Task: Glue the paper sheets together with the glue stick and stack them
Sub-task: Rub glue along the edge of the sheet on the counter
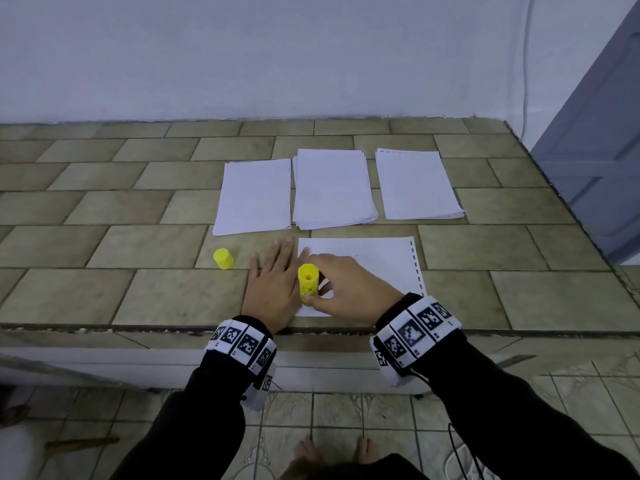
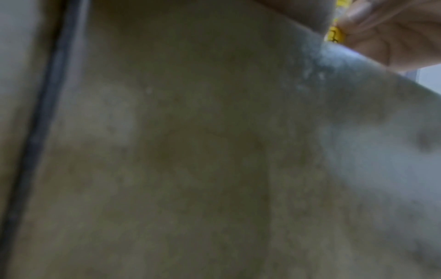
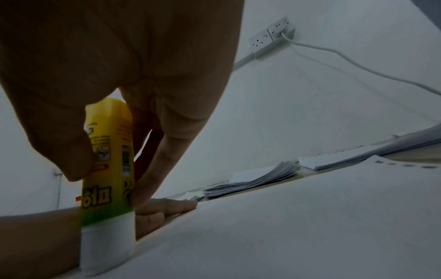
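On tiled counter [image 1: 156, 299]: three paper piles [image 1: 333, 188], one sheet [image 1: 374, 261], right hand [image 1: 341, 289] gripping glue stick [image 1: 307, 282], left hand [image 1: 273, 289] flat.

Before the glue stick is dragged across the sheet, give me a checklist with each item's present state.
1. Yellow plastic cap off the stick, lying on the tiled table left of the hands: ok.
2. Right hand has a grip on the yellow glue stick: ok.
3. White glue end down on the white perforated sheet, at its left edge: ok.
4. Left hand flat, a fingertip on the sheet's left edge: ok.
5. Three white paper stacks clear of the sheet: ok.
6. Glue already laid on the sheet: cannot tell.
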`<state>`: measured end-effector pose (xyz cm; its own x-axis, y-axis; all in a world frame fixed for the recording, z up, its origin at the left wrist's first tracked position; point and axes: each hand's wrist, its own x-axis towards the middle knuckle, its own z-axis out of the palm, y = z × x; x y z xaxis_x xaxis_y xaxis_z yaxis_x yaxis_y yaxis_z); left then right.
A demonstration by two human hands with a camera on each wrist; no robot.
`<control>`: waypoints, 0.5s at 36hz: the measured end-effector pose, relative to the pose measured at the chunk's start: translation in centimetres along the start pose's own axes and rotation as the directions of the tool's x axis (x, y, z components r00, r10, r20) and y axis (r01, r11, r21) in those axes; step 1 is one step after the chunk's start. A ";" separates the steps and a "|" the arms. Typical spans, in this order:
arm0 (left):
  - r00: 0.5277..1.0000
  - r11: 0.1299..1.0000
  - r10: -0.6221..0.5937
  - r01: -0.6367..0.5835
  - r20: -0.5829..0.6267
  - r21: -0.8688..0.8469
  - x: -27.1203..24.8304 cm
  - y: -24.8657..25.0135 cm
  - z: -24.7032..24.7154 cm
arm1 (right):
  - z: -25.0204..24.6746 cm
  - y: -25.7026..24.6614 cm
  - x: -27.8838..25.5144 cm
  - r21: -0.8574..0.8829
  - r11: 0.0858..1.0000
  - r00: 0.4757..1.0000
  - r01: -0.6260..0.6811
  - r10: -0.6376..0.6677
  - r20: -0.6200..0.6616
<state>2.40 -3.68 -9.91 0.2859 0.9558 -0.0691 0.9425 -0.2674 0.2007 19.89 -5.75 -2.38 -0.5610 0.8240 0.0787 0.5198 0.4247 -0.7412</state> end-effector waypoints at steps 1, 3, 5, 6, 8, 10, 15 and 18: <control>1.000 1.000 -0.006 0.006 -0.007 0.004 0.0 0.0 0.1 | -0.1 0.1 -0.1 -0.005 1.000 1.000 0.004 -0.004 0.000; 1.000 1.000 -0.022 0.023 -0.011 0.018 0.0 0.0 0.1 | -0.6 0.2 -0.4 -0.004 1.000 1.000 0.007 -0.007 -0.008; 0.999 0.999 -0.032 0.032 -0.008 0.029 0.0 0.2 0.0 | -1.1 0.6 -0.9 -0.001 1.000 1.000 -0.001 0.001 -0.008; 0.999 0.999 -0.033 0.033 -0.012 0.033 0.1 0.3 -0.1 | -1.4 0.9 -1.2 0.001 1.000 1.000 -0.011 0.011 -0.004; 0.999 0.999 -0.033 0.034 -0.018 0.028 0.1 0.4 -0.1 | -2.1 1.5 -2.0 0.013 0.999 0.999 -0.037 0.037 0.002; 0.999 0.999 -0.035 0.035 -0.017 0.017 0.1 0.4 -0.1 | -3.0 2.3 -2.8 0.027 0.998 0.998 -0.057 0.057 -0.004; 0.999 0.999 -0.038 0.038 -0.029 -0.011 -0.1 0.4 0.0 | -5.1 3.8 -5.1 0.080 0.993 0.992 -0.090 0.097 -0.076; 0.999 0.999 -0.040 0.039 -0.026 -0.009 0.0 0.4 -0.1 | -6.3 4.5 -6.3 0.068 0.994 0.990 -0.081 0.088 -0.110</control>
<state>2.78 -3.83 -9.75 0.2438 0.9684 -0.0517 0.9513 -0.2285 0.2070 29.84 -6.68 -2.07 -0.4385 0.8946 0.0864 0.5185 0.3303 -0.7887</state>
